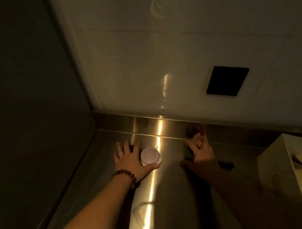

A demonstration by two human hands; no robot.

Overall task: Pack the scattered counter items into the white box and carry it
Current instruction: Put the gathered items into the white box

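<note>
The bench [101,178] was brushed stainless steel, smooth, with a bright streak of light glaring along its grain. Its raised back lip [147,121] was the same polished metal. The wall [175,43] behind looked like glossy white panel, faintly mirroring shapes, and carried a matt black square plate [227,80]. The side panel [17,84] at the left appeared dull grey and matt. A round container [150,155] had a pale pink lid of smooth, semi-matt plastic. The bracelet [125,176] was of dark wooden beads. The white box [274,167] looked like matt card or plastic; which one could not be told.
</note>
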